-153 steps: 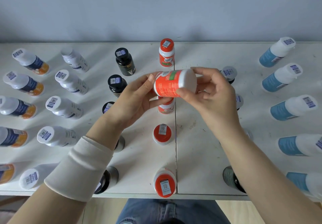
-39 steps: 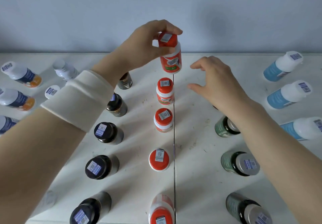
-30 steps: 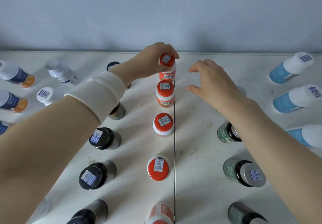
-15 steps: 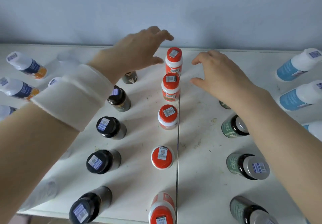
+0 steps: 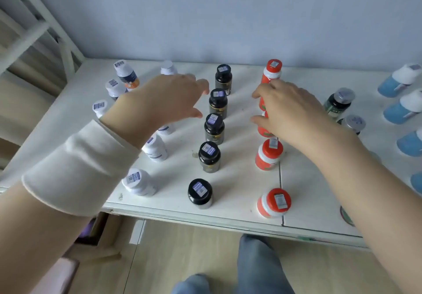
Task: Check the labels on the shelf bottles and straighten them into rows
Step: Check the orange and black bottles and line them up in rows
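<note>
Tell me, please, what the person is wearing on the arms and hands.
The left hand and the right hand are bare: no gloves, and no rings or watch that I can see. A wide, soft, cream-white fabric wristband, slightly creased, wraps the left wrist. The right forearm is uncovered, with no sleeve in view.

Stickers (image 5: 199,188) on the caps, as on the black bottle (image 5: 200,199) at the shelf's (image 5: 237,179) front edge, seemingly bear codes; nothing is legible.
</note>
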Available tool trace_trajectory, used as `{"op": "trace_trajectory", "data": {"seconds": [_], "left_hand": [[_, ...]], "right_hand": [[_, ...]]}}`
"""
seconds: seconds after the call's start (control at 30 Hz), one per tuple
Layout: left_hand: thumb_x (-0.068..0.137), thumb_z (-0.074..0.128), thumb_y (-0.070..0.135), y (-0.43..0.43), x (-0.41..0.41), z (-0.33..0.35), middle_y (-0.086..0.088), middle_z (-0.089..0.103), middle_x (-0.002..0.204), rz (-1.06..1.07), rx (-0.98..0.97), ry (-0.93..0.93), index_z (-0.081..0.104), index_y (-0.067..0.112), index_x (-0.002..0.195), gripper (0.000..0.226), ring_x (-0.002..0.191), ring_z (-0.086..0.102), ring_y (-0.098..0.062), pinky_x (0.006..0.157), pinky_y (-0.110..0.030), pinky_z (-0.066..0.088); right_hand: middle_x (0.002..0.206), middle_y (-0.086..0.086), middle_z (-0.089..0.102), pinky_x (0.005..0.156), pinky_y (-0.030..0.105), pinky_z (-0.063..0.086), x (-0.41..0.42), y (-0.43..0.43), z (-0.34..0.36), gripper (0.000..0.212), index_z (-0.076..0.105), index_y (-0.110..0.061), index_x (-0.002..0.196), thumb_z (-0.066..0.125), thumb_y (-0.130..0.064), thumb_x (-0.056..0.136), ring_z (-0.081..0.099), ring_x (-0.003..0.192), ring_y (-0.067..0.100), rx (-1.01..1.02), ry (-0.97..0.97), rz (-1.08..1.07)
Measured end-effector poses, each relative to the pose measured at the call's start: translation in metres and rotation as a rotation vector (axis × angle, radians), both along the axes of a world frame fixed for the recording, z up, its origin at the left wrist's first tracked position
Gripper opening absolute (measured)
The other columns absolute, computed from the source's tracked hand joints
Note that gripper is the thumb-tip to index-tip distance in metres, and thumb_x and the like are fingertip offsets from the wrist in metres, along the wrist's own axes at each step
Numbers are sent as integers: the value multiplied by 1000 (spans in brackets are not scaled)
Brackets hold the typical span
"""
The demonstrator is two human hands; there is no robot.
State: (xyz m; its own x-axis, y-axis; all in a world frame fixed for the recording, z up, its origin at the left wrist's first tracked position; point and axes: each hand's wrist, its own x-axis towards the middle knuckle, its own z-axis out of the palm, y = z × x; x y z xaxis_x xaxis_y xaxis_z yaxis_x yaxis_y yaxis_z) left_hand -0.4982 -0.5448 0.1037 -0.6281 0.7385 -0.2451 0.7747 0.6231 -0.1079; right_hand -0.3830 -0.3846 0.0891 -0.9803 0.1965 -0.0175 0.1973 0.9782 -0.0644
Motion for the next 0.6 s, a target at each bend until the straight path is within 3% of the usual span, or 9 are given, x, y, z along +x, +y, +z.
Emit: {"op": "trace_trajectory", "data": {"seconds": [0.1,0.23,0.47,0.6], "left_hand": [[88,58,37,-43,21,-4,-6,49,129,-21,19,-44,36,22,136,54,112,53,-30,92,-44,44],[88,58,37,-89,51,-19,-6,50,128,-54,36,-91,36,21,136,55,111,54,-29,86,-39,45],[88,56,41,-122,89,-61,-3,50,130,-86,27,-130,35,23,135,54,115,53,-25,85,-38,44],[89,56,41,-123,103,-78,-1,51,128,31,258,-283,39,24,132,50,115,53,-22,90,-39,45]], "right_hand": [[120,13,52,83,40,41,30,-44,-5,44,48,-11,121,58,-35,86,50,110,34,13,3,-48],[119,12,53,84,41,42,71,-94,-25,43,49,-10,120,57,-36,87,52,109,34,21,-69,-84],[120,11,53,84,38,43,114,-132,-62,42,46,-11,123,53,-37,90,51,109,31,43,-233,-118],[120,10,52,87,38,43,124,-136,-78,42,46,-12,123,52,-37,90,51,110,30,45,-257,-116]]}}
